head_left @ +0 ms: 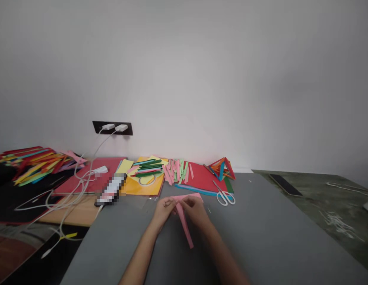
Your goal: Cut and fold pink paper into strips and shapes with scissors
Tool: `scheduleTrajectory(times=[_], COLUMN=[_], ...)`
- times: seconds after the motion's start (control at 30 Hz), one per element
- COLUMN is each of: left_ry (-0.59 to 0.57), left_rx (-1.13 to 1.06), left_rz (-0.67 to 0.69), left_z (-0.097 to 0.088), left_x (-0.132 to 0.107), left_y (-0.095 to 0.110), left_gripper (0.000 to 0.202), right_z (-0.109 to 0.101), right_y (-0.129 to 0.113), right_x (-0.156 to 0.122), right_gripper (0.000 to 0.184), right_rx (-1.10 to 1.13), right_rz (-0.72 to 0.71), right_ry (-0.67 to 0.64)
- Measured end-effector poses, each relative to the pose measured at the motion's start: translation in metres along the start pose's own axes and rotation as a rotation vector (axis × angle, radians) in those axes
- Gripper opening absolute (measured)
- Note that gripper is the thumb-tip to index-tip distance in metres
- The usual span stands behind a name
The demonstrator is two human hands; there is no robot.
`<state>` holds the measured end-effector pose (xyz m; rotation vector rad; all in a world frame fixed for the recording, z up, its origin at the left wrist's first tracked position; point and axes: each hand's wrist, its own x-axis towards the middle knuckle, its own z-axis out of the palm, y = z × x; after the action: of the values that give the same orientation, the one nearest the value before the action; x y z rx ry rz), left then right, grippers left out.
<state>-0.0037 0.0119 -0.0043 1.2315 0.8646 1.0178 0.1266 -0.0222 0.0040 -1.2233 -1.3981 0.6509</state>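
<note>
Between my two hands is a pink paper strip [185, 227], pinched near the middle of the table's far half. One end of it hangs down toward me, and more pink paper [197, 196] shows behind my fingers. My left hand [165, 208] has its thumb and fingers closed on the paper from the left. From the right, my right hand [194, 209] grips it with fingertips together, close to the left ones. The exact fold or join between the fingertips is hidden. White-handled scissors [224, 197] lie to the right, beyond my right hand.
Pink and green paper strips [175, 171] lie on coloured sheets along the wall. A coloured strip-built shape [222, 169] stands on a red sheet [198, 178]. Leftward are a phone [111, 189], white cables [83, 182] and a strip pile [38, 162]. A dark phone-like slab [285, 184] lies right.
</note>
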Motion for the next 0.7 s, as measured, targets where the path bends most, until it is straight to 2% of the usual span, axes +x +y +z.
scheduleTrajectory(times=[0.07,0.2,0.3,0.5,0.7], left_ry=[-0.003,-0.091,-0.111,-0.096,-0.102], left_rx=[-0.014,-0.011,0.027,0.04,0.081], left_rz=[-0.016,-0.018,0.017,-0.008,0.005], left_z=[0.0009,0.0017,0.0005,-0.0013,-0.0006], left_x=[-0.0005,-0.001,-0.0005,0.0014,0.0009], left_y=[0.0009,0.0014,0.0003,-0.0022,-0.003], left_gripper=[0.027,0.025,0.024,0.026,0.026], right_z=[0.0033,0.0098,0.0113,0.0074,0.0073], right_y=[0.0,-0.0005,0.0,0.0043,0.0027], right_x=[-0.0003,-0.0023,-0.0025,0.0006,-0.0004], right_gripper=[0.023,0.023,0.021,0.023,0.022], right_rx=[0.074,0.135,0.174,0.214,0.08], right_rz=[0.013,0.043,0.053,0.06,0.029], right_ry=[0.041,0.15,0.151,0.082,0.153])
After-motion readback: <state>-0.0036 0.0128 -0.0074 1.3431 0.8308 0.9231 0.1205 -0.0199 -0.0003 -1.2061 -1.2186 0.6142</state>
